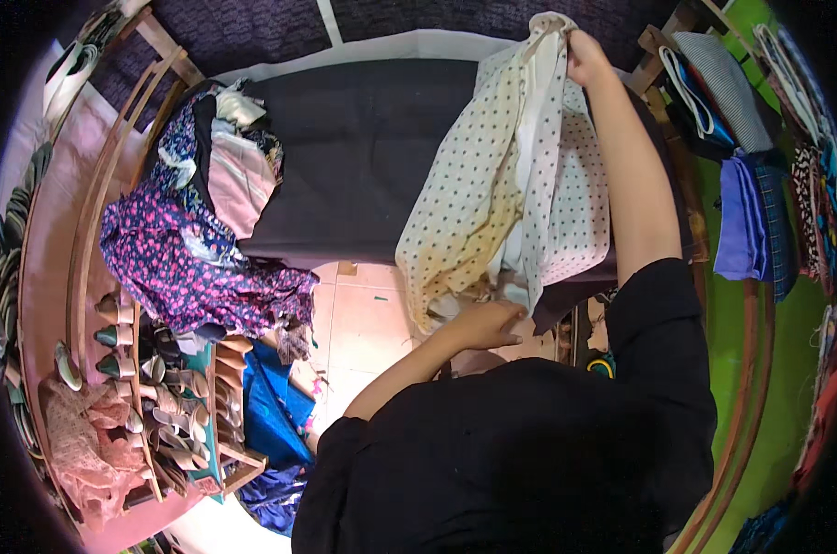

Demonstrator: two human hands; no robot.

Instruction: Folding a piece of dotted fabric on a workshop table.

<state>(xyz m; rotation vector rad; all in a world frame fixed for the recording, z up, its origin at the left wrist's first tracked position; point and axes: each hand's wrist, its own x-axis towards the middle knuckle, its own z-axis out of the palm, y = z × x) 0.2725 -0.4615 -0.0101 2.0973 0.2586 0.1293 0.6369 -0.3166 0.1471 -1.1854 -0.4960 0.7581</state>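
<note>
A white and cream garment with small dark dots [492,157] hangs in loose folds over the right half of a table spread with black cloth [345,157]. My right hand [586,61] is raised at the far side, its fingers closed around the bunched top of the garment. Close to the garment's lower edge is my left hand [489,325], thumb and fingers apart and nothing gripped in them. The garment's inner layers and whatever it covers on the table are hidden.
Crumpled clothes, including a purple floral one [188,249] and a pink cloth [239,180], lie at the table's left end. Shoe racks [174,406] with several shoes stand at left. Folded fabrics [743,217] rest along a wooden rail at right. Blue cloth [275,397] lies lower left.
</note>
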